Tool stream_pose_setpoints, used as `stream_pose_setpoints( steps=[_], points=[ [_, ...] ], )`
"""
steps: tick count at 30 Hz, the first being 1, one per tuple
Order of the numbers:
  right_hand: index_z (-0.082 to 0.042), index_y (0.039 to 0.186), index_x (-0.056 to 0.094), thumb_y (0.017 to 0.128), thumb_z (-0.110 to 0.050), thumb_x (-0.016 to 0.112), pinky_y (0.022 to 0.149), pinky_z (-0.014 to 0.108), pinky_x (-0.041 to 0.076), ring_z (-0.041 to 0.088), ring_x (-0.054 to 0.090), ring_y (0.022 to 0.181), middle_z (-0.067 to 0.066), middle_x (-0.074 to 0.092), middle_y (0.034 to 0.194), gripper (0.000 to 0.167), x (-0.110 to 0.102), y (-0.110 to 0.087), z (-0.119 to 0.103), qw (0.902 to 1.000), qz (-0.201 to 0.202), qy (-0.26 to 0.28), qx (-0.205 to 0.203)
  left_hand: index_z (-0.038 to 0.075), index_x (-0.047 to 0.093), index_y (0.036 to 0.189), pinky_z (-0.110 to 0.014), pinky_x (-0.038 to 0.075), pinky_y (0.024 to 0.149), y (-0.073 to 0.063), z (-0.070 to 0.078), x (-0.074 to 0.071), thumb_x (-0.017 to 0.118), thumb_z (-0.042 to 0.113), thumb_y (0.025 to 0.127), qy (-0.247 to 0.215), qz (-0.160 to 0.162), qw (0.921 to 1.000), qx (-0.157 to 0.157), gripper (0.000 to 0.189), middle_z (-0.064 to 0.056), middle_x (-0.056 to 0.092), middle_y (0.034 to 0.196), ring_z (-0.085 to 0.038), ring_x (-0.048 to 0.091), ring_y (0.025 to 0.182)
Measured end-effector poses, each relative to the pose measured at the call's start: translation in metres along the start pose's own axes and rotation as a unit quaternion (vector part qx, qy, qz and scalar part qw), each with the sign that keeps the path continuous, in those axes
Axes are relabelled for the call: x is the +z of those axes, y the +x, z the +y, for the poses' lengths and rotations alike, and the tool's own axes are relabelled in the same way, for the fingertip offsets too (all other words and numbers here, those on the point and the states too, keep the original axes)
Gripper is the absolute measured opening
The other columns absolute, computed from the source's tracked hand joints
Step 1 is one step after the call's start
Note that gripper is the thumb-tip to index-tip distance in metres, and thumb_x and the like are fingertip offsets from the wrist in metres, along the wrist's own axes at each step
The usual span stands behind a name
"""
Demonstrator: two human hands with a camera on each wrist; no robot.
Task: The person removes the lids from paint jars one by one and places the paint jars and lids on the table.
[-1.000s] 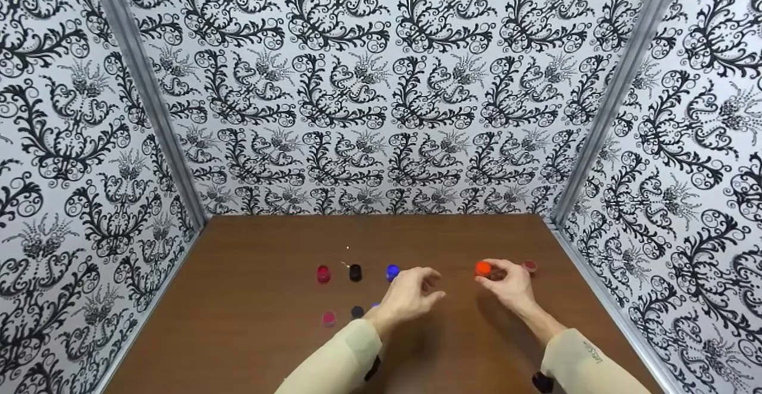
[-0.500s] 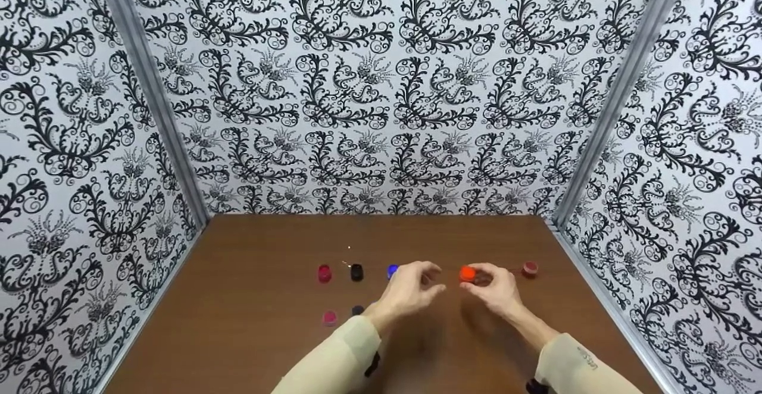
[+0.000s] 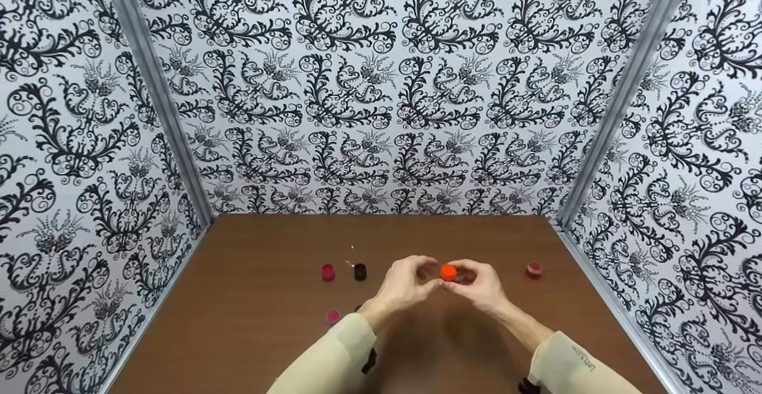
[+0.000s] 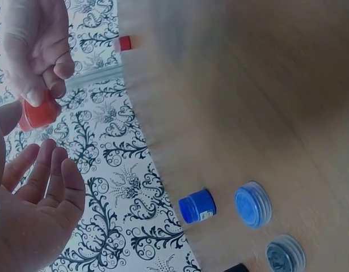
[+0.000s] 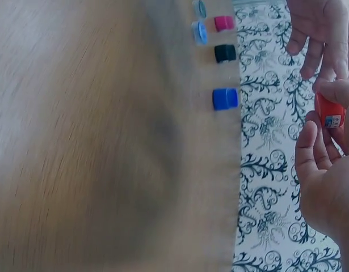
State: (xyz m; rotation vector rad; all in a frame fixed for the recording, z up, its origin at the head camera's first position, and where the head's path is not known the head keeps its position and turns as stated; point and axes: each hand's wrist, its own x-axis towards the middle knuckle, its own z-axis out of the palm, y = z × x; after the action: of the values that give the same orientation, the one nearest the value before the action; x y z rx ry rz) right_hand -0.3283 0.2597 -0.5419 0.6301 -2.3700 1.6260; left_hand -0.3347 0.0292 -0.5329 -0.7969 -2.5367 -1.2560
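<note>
- While right hand (image 3: 481,288) pinches the orange jar (image 3: 448,272) above the table (image 3: 262,299), nearer its right edge, left hand (image 3: 402,283) curves loosely alongside, empty.
- Probably light, rigid, slick; grip side walls.

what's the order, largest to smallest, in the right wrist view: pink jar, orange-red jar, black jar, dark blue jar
1. orange-red jar, even partly covered
2. dark blue jar
3. black jar
4. pink jar, only slightly smaller
</note>
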Motion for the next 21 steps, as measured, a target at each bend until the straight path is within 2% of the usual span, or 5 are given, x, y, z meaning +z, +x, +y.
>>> stream_pose_setpoints(
  steps=[5, 10, 14, 19, 21],
  points=[
    [0.016, 0.122, 0.075, 0.09, 0.006, 0.088, 0.079, 0.019, 0.064, 0.004, 0.079, 0.086, 0.037, 0.079, 0.109, 0.036, 0.005, 0.002, 0.001, 0.9993, -0.023, 0.029, -0.011, 0.009, 0.08, 0.13, -0.029, 0.064, 0.09, -0.001, -0.001, -0.006, 0.088, 0.029, 0.098, -0.009, 0.009, 0.9999, 0.011, 0.039, -0.009, 0.084, 0.118, -0.025, 0.08, 0.102],
    [0.023, 0.124, 0.07, 0.091, 0.011, 0.083, 0.081, 0.021, 0.066, 0.003, 0.08, 0.09, 0.041, 0.077, 0.11, 0.038, 0.01, 0.002, 0.005, 0.9949, -0.051, 0.076, -0.043, 0.009, 0.082, 0.13, -0.03, 0.065, 0.09, -0.004, -0.003, -0.009, 0.089, 0.029, 0.097, -0.013, 0.01, 0.9996, 0.021, 0.039, -0.009, 0.083, 0.116, -0.027, 0.08, 0.1],
    [0.027, 0.123, 0.067, 0.092, 0.015, 0.08, 0.082, 0.02, 0.067, 0.004, 0.08, 0.092, 0.035, 0.08, 0.108, 0.036, 0.016, 0.002, 0.009, 0.9883, -0.068, 0.112, -0.077, 0.009, 0.083, 0.128, -0.027, 0.064, 0.09, -0.007, -0.006, -0.01, 0.089, 0.027, 0.097, -0.025, 0.008, 0.9994, 0.022, 0.037, -0.008, 0.083, 0.111, -0.03, 0.081, 0.1],
    [0.029, 0.124, 0.065, 0.094, 0.016, 0.076, 0.084, 0.02, 0.066, 0.001, 0.079, 0.095, 0.028, 0.083, 0.111, 0.035, 0.022, 0.002, 0.011, 0.9827, -0.083, 0.139, -0.091, 0.007, 0.084, 0.124, -0.039, 0.068, 0.092, -0.01, -0.01, -0.011, 0.09, 0.023, 0.096, -0.043, 0.011, 0.9985, 0.03, 0.032, -0.01, 0.082, 0.105, -0.032, 0.081, 0.098],
    [0.03, 0.125, 0.065, 0.095, 0.015, 0.076, 0.085, 0.02, 0.066, 0.001, 0.079, 0.095, 0.028, 0.083, 0.112, 0.035, 0.024, 0.002, 0.012, 0.9821, -0.085, 0.143, -0.089, 0.008, 0.085, 0.122, -0.04, 0.068, 0.091, -0.011, -0.01, -0.011, 0.09, 0.023, 0.096, -0.042, 0.016, 0.9984, 0.034, 0.031, -0.009, 0.082, 0.104, -0.027, 0.08, 0.095]
  ],
)
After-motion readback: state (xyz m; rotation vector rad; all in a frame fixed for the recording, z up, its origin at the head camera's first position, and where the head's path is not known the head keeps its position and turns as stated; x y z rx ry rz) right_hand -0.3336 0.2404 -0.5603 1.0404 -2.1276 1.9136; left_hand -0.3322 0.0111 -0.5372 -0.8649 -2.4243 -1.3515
